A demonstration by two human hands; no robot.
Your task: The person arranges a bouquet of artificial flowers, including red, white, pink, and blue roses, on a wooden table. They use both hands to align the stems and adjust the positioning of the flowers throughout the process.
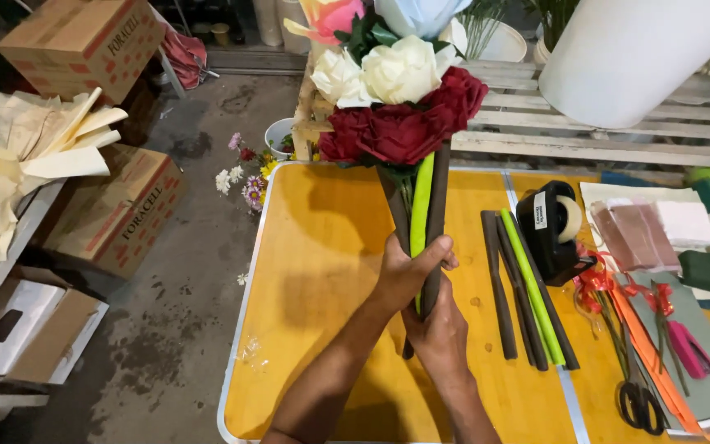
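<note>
Above yellow table: our left hand & right hand both closed round bouquet stems; spare stems, tape dispenser nearby.

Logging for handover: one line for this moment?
left hand: grips stems | right hand: grips stems below | bouquet: upright over table

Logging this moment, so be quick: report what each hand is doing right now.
Left hand: fingers closed around the bouquet stems.
Right hand: closed on the same stems, lower down.
</note>
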